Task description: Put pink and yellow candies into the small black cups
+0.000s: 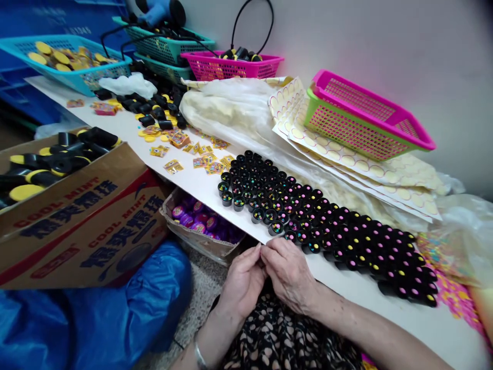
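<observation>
- The desk point(204, 185) is lit softly and evenly.
- Faint glare is thrown back by the blue sheet point(154, 293).
- The top right corner is darkened; edges are stretched.

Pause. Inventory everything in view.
cups: dozens, black, centre to right
packets: many, yellow, left of cups
tubes: many, black, left tabletop
baskets: six, blue, teal, pink, green, back
label sheets: several, cream, under green basket
plastic: count unclear, whitish, behind cups
bits: many, mostly pink, right
table: one, white, centre
boxes: two, brown, left
containers: many, black/yellow, larger box
wrapped pieces: many, purple, smaller box
tool: one, blue, top left
sheeting: count unclear, blue, bottom left
garment: one, patterned black, bottom
left hand: one, bare, centre
right hand: one, bare, beside left
</observation>
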Tool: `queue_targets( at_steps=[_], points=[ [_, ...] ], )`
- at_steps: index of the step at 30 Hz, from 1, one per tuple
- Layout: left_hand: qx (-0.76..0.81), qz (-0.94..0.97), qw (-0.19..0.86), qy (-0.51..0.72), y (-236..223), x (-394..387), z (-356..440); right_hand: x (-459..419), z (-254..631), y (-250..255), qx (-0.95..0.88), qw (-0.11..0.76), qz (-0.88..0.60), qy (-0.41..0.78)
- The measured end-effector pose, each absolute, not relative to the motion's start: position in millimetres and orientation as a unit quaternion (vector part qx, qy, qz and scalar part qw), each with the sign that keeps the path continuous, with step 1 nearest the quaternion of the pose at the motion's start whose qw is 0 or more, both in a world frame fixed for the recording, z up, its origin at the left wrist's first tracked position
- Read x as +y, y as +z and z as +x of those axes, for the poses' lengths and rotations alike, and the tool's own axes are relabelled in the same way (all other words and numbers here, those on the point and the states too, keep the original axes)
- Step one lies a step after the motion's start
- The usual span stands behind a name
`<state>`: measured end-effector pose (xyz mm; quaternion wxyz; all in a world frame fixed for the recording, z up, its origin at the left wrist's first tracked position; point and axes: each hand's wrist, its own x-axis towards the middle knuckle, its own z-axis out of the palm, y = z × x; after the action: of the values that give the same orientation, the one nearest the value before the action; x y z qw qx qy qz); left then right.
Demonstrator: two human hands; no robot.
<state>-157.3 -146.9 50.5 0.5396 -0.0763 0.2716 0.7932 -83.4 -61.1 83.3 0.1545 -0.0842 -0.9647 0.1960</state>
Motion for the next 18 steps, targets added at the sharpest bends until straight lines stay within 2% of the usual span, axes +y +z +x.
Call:
queue_targets(
  at_steps=[6,10,18],
  points=[
    [0.258,-0.144,0.514,0.806,49,-146,-152,-82,-86,71,-0.929,0.232,-0.177,0.228],
    [0.265,-0.158,0.514,0.800,47,-145,-153,-85,-87,65,-0.916,0.281,-0.181,0.222],
    [0.282,-0.128,0.524,0.794,49,-149,-156,-77,-88,68,-0.898,0.231,-0.209,0.310]
  ],
)
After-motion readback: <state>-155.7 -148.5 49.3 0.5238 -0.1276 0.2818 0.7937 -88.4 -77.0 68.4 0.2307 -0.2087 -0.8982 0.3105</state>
